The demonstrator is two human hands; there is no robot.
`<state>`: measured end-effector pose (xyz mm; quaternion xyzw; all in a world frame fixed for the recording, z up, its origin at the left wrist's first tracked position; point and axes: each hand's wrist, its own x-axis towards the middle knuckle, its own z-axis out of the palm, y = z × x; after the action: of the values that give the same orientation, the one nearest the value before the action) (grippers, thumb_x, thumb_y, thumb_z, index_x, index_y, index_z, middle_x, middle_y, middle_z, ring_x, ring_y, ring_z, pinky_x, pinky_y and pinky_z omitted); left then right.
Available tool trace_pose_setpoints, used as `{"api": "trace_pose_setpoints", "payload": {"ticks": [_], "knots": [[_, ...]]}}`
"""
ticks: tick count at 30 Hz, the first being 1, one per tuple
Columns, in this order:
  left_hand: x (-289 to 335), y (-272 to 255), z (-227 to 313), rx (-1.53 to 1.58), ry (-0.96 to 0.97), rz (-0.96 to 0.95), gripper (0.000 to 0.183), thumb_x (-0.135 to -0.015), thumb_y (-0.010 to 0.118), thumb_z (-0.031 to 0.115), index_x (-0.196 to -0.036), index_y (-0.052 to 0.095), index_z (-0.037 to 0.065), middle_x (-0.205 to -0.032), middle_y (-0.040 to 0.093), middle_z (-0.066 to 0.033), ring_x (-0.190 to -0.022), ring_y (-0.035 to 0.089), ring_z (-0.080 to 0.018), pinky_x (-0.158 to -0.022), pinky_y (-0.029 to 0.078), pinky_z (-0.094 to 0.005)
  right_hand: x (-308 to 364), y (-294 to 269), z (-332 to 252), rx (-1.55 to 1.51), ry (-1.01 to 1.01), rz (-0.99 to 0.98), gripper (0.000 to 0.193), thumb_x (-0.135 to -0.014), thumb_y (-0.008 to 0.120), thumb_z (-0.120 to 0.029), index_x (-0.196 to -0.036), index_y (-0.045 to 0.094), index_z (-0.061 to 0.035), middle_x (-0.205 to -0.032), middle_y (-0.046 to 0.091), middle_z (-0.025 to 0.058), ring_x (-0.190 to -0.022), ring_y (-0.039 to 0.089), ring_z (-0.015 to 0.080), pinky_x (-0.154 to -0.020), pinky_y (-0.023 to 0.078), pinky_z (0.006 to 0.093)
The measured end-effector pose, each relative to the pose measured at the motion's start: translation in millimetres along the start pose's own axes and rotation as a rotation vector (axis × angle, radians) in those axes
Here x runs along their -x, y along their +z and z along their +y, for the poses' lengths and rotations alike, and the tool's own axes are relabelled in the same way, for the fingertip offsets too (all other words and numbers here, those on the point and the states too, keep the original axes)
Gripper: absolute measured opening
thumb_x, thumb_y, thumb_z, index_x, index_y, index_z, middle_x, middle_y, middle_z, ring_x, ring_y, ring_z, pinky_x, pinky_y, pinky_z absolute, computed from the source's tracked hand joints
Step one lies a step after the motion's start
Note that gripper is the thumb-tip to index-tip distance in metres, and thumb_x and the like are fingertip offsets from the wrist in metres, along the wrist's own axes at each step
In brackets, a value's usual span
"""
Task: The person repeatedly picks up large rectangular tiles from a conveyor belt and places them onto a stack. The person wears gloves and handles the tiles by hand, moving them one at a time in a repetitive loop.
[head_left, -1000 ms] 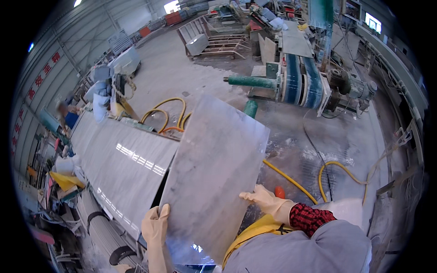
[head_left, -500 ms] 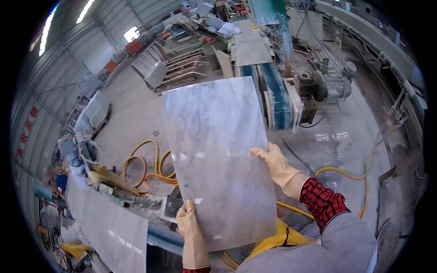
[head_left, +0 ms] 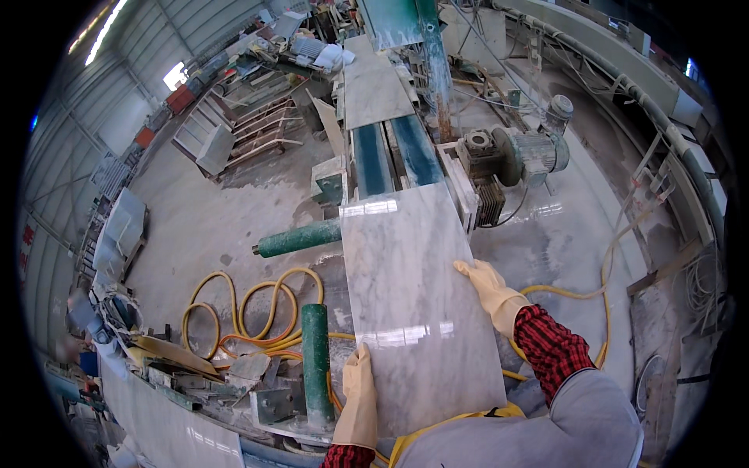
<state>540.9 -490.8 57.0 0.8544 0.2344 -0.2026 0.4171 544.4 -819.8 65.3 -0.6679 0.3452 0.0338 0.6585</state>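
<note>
As left fingers (head_left: 362, 363) and right fingers (head_left: 469, 271) grip it, the rectangular slab (head_left: 413, 292) gleams; grey veins (head_left: 425, 374) show.

left fingers (head_left: 360, 360) part-hidden, left cuff (head_left: 348, 455) cropped

1. The head view comes from the left one of two fisheye cameras on the person's head, looking down and forward.
2. It faces lengthwise along the conveyor (head_left: 372, 160), from short of its near end toward its far end, up the picture.
3. The slab (head_left: 417, 285), left hand (head_left: 358, 394) and right hand (head_left: 495, 294) are close below; the conveyor's far end is well away.
4. Straight edges bend toward the rim.
</note>
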Motion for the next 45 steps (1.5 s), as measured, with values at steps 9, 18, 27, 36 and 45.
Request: {"api": "trace_pose_setpoints", "payload": {"ticks": [9, 18, 27, 36, 45], "knots": [[-53.6, 10.0, 35.6, -0.190, 0.077, -0.058, 0.069, -0.102, 0.045, 0.064, -0.137, 0.069, 0.010, -0.135, 0.070, -0.0196, -0.127, 0.063, -0.0373, -0.109, 0.045, -0.0439, -87.6, -7.1, 33.7, 0.262, -0.223, -0.044, 0.058, -0.100, 0.064, -0.046, -0.139, 0.063, -0.0023, -0.124, 0.071, 0.0178, -0.110, 0.069, 0.0305, -0.098, 0.053, 0.0411], [-129.5, 17.2, 53.5, -0.196, 0.146, -0.276, 0.071, -0.103, 0.037, 0.065, -0.147, 0.060, 0.015, -0.152, 0.057, -0.0191, -0.140, 0.054, -0.0386, -0.116, 0.039, -0.0449, -85.0, -9.2, 51.6, 0.373, -0.293, -0.007, 0.061, -0.104, 0.060, -0.044, -0.139, 0.060, 0.0050, -0.126, 0.071, 0.0189, -0.115, 0.069, 0.0297, -0.100, 0.053, 0.0415], [-148.1, 0.9, 93.1, -0.029, 0.097, -0.294, 0.069, -0.100, 0.045, 0.065, -0.143, 0.064, 0.016, -0.145, 0.065, -0.0152, -0.135, 0.059, -0.0363, -0.111, 0.044, -0.0432, 17.3, -27.5, 132.6, 0.240, -0.164, -0.303, 0.066, -0.091, 0.066, 0.004, -0.154, 0.050, -0.0059, -0.131, 0.066, 0.0228, -0.121, 0.064, 0.0422, -0.104, 0.052, 0.0448], [-167.9, 6.8, 120.4, 0.079, 0.100, -0.282, 0.064, -0.097, 0.054, 0.063, -0.141, 0.067, 0.018, -0.132, 0.072, -0.0091, -0.123, 0.066, -0.0281, -0.102, 0.049, -0.0400, 48.7, 7.6, 80.3, 0.028, 0.067, -0.226, 0.057, -0.098, 0.065, -0.010, -0.151, 0.050, 0.0007, -0.130, 0.067, 0.0197, -0.120, 0.064, 0.0337, -0.104, 0.050, 0.0391], [-221.0, 25.2, 124.3, 0.506, 0.035, -0.633, 0.062, -0.105, 0.051, 0.058, -0.139, 0.068, 0.009, -0.129, 0.072, -0.0080, -0.119, 0.067, -0.0221, -0.096, 0.053, -0.0390, -26.4, 15.5, 65.1, 0.065, 0.278, 0.001, 0.065, -0.106, 0.062, -0.050, -0.142, 0.060, 0.0040, -0.131, 0.071, 0.0126, -0.116, 0.068, 0.0198, -0.101, 0.053, 0.0347]]}}
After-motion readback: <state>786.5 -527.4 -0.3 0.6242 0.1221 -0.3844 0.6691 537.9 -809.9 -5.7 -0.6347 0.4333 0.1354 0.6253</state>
